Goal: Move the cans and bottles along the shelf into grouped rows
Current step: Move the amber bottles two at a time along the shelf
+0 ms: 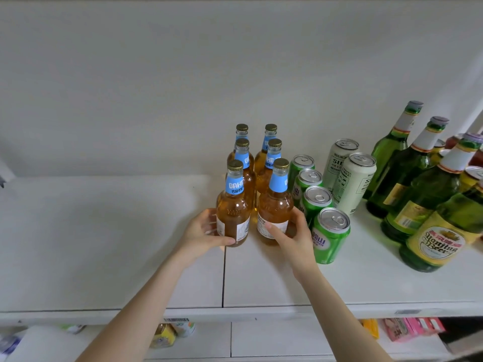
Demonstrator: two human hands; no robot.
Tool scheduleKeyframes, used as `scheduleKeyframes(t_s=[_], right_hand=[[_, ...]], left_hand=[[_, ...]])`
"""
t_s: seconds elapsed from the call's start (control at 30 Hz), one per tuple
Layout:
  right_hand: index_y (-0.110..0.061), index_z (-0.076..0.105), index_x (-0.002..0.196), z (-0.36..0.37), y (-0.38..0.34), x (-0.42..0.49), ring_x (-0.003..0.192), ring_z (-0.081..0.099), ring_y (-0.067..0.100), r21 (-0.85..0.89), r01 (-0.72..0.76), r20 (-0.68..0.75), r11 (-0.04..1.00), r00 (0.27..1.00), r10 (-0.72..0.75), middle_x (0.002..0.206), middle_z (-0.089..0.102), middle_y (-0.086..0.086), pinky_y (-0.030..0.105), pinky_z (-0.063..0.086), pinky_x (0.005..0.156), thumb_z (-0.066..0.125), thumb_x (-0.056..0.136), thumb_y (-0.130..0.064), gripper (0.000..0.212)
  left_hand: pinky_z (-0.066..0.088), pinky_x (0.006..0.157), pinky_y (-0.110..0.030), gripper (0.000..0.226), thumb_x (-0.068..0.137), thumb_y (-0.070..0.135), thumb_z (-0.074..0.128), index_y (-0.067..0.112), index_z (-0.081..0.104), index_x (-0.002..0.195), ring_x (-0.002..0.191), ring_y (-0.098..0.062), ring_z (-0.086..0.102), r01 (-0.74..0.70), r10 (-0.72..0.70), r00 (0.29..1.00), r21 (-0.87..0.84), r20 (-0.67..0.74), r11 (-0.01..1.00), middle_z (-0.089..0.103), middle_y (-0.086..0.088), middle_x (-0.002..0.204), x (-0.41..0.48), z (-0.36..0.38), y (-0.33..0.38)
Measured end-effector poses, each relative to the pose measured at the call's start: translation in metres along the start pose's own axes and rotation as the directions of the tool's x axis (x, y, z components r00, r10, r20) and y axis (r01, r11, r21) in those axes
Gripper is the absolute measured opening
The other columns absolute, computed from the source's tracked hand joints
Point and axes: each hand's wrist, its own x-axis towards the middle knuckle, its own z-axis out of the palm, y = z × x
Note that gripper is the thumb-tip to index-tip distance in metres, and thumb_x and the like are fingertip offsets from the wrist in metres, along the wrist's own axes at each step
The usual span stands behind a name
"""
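Several amber bottles with blue neck labels stand in two rows on the white shelf. My left hand grips the front left amber bottle. My right hand grips the front right amber bottle. Both bottles stand upright on the shelf. Right of them runs a row of several green cans, the nearest touching my right hand's back. Behind the cans stand two tall white cans. Several tall green bottles fill the far right, the nearest with a yellow label.
A seam splits the shelf boards below my left hand. The shelf's left half is bare white surface. Red and gold cans sit behind the green bottles. A lower shelf holds packets and pink boxes. A white wall backs the shelf.
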Motion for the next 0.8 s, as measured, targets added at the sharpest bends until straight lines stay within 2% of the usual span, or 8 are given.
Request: scheduleKeyframes(t_s=[0.07,0.13,0.2,0.4,0.5,0.67,0.8], right_hand=[[-0.022,0.052,0.133,0.0,0.001,0.001,0.111,0.066,0.01,0.004,0.006,-0.006,1.0,1.0,-0.006,0.125,0.066,-0.004,0.028,0.055,0.091,0.084,0.077,-0.014,0.065],[-0.022,0.052,0.133,0.001,0.002,0.003,0.112,0.065,0.009,-0.001,0.013,-0.014,1.0,1.0,-0.013,0.125,0.066,-0.006,0.03,0.054,0.093,0.084,0.077,-0.017,0.065],[-0.021,0.052,0.133,0.001,0.003,0.004,0.111,0.065,0.008,-0.005,0.022,-0.02,1.0,1.0,-0.022,0.125,0.066,-0.006,0.031,0.054,0.094,0.084,0.077,-0.017,0.065],[-0.021,0.052,0.133,0.003,0.004,0.006,0.11,0.065,0.007,0.009,0.03,-0.024,1.0,0.999,-0.03,0.124,0.066,-0.006,0.028,0.054,0.092,0.083,0.078,-0.013,0.062],[-0.021,0.052,0.133,0.002,0.006,0.007,0.111,0.065,0.006,0.013,0.036,-0.021,0.999,0.999,-0.035,0.124,0.066,-0.007,0.026,0.053,0.092,0.081,0.08,-0.012,0.061],[-0.019,0.051,0.134,0.0,0.006,0.007,0.11,0.065,0.005,0.025,0.036,-0.008,0.999,0.999,-0.035,0.125,0.066,-0.005,0.02,0.053,0.086,0.079,0.082,-0.01,0.059],[-0.019,0.051,0.134,0.0,0.008,0.008,0.11,0.065,0.005,0.027,0.039,0.008,0.999,0.999,-0.039,0.125,0.066,-0.005,0.02,0.053,0.087,0.079,0.082,-0.011,0.06]], left_hand=[[0.056,0.08,-0.023,0.073,0.05,0.007,0.097,0.022,0.063,0.113,0.102,-0.017,0.07,-0.009,0.009,1.0,0.001,-0.011,1.0,0.074,0.0,0.108,0.001,0.0,0.0],[0.057,0.084,-0.027,0.08,0.042,0.02,0.097,0.022,0.063,0.114,0.102,-0.017,0.071,-0.02,0.02,1.0,-0.005,-0.014,1.0,0.074,-0.001,0.109,0.002,0.001,0.001],[0.057,0.084,-0.028,0.085,0.038,0.024,0.095,0.019,0.063,0.117,0.101,-0.016,0.071,-0.025,0.025,1.0,-0.019,-0.019,0.999,0.074,-0.002,0.11,0.004,0.003,0.001],[0.057,0.085,-0.026,0.076,0.051,0.001,0.094,0.017,0.062,0.118,0.104,-0.018,0.07,-0.031,0.031,0.999,-0.027,-0.023,0.999,0.072,-0.005,0.113,0.01,0.01,0.001],[0.056,0.078,-0.02,0.069,0.056,-0.006,0.091,0.019,0.062,0.114,0.101,-0.014,0.07,-0.04,0.039,0.999,-0.018,-0.023,0.999,0.072,-0.003,0.112,0.01,0.013,0.003],[0.056,0.081,-0.022,0.067,0.056,-0.002,0.092,0.021,0.062,0.112,0.102,-0.015,0.07,-0.037,0.037,0.999,0.0,-0.028,0.999,0.072,-0.001,0.111,0.011,0.016,0.001],[0.057,0.085,-0.027,0.068,0.055,0.0,0.094,0.021,0.062,0.111,0.104,-0.017,0.07,-0.026,0.026,0.999,0.004,-0.029,1.0,0.072,-0.002,0.112,0.013,0.016,-0.002]])
